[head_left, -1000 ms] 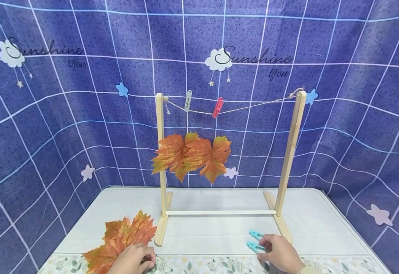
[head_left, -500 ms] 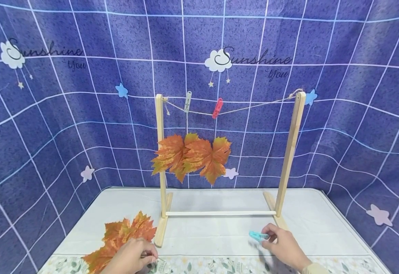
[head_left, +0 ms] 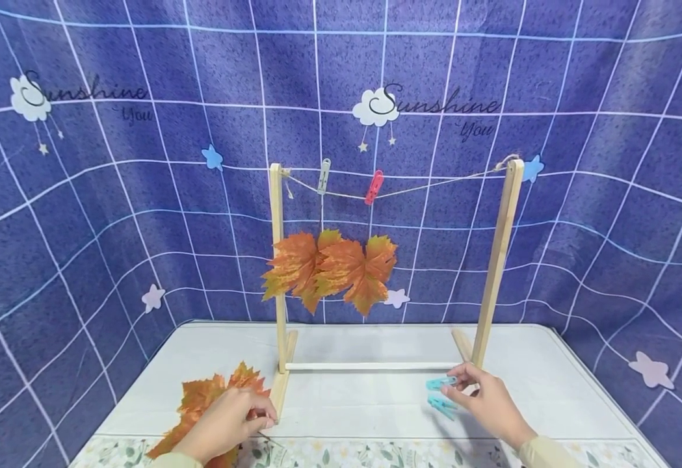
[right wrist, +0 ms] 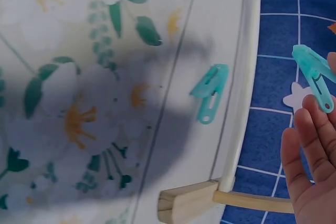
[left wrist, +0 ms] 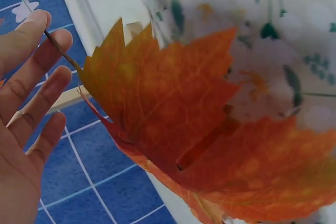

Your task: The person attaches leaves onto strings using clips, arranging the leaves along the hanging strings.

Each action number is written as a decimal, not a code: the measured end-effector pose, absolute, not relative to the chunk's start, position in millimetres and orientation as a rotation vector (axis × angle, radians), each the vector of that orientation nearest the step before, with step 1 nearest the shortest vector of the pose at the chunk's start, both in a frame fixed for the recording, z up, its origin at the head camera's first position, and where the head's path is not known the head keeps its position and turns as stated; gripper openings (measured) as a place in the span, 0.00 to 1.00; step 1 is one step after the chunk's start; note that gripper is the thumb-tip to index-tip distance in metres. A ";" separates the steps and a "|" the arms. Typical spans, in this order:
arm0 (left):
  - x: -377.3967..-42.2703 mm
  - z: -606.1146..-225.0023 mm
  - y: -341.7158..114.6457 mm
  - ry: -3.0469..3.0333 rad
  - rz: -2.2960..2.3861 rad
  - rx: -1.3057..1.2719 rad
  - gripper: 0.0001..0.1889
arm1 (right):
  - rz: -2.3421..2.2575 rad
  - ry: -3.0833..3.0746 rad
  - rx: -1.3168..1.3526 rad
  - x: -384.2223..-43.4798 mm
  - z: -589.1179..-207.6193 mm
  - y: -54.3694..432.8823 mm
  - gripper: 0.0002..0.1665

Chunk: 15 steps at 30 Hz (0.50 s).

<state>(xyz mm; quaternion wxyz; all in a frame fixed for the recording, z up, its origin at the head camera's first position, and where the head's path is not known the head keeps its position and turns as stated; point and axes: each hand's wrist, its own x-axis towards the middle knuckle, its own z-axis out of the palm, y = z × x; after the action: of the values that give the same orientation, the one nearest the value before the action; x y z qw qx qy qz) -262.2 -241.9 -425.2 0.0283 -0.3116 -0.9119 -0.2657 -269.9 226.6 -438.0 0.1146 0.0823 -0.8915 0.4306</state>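
Observation:
In the head view my left hand (head_left: 232, 419) is at the front left, over the orange artificial leaves (head_left: 197, 393). The left wrist view shows its thumb and fingertip pinching the thin stem of a maple-like leaf (left wrist: 163, 87); another leaf lies beneath. My right hand (head_left: 489, 403) pinches a teal clothespin (right wrist: 315, 72) between thumb and fingers, raised above the table. A second teal clothespin (head_left: 443, 407) lies on the white surface just below it. Two similar leaves (head_left: 364, 273) hang by their stems from a string (head_left: 434, 184), one under a grey clothespin (head_left: 324, 177), one under a red clothespin (head_left: 374, 187).
The string runs between the posts of a wooden frame (head_left: 497, 260), joined low down by a white crossbar (head_left: 376, 366). A floral cloth (head_left: 323, 452) borders the table's front. Behind hangs a blue gridded curtain (head_left: 434, 78).
My right hand has lifted one teal clothespin up and away from the table, leaving the other lying there. The left hand has shifted slightly right and up with the leaf stem.

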 end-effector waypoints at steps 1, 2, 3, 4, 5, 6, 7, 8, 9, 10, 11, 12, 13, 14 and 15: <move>-262.5 -422.9 -241.0 -2.813 -0.813 -0.958 0.02 | 1.263 -2.606 0.256 -270.1 -436.1 226.5 0.15; -262.8 -421.0 -239.9 -2.814 -0.806 -0.952 0.02 | 1.264 -2.598 0.271 -270.2 -434.3 226.3 0.15; -263.1 -418.5 -238.7 -2.820 -0.815 -0.946 0.02 | 1.264 -2.588 0.288 -270.5 -432.7 226.3 0.14; -263.2 -416.5 -237.4 -2.818 -0.817 -0.943 0.03 | 1.261 -2.581 0.301 -270.7 -431.2 226.4 0.14; -263.5 -414.3 -235.9 -2.822 -0.813 -0.931 0.03 | 1.259 -2.573 0.316 -271.0 -429.6 226.5 0.14; -263.7 -412.1 -234.7 -2.819 -0.817 -0.930 0.04 | 1.257 -2.565 0.330 -271.4 -427.8 226.5 0.14; -263.7 -409.8 -233.3 -2.814 -0.818 -0.928 0.04 | 1.254 -2.559 0.341 -271.8 -426.0 226.5 0.14; -263.5 -407.3 -231.8 -2.813 -0.822 -0.922 0.04 | 1.256 -2.550 0.347 -272.4 -424.0 226.2 0.14; -263.3 -404.6 -230.2 -2.811 -0.822 -0.917 0.04 | 1.258 -2.543 0.352 -273.0 -422.0 226.1 0.15; -263.2 -401.9 -228.7 -2.804 -0.814 -0.917 0.04 | 1.261 -2.534 0.356 -274.0 -420.1 225.8 0.15; -263.0 -399.3 -227.1 -2.803 -0.808 -0.912 0.04 | 1.265 -2.527 0.359 -275.0 -418.0 225.3 0.16; -262.7 -396.5 -225.4 -2.799 -0.805 -0.912 0.03 | 1.269 -2.521 0.362 -276.2 -416.0 224.9 0.16; -262.5 -393.6 -223.5 -2.808 -0.804 -0.902 0.03 | 1.274 -2.516 0.366 -277.3 -414.0 224.5 0.17; -262.3 -390.8 -221.6 -2.816 -0.809 -0.893 0.03 | 1.276 -2.513 0.372 -278.2 -412.0 224.2 0.17; -262.3 -388.1 -219.9 -2.816 -0.805 -0.892 0.03 | 1.274 -2.513 0.380 -279.0 -410.1 224.1 0.17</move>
<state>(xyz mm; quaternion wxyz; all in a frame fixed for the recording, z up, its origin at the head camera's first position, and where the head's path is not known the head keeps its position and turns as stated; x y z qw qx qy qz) -262.3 -219.9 -388.1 0.0399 -0.2910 -0.9191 -0.2626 -279.0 224.1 -410.1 0.1487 0.1322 -0.8741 0.4431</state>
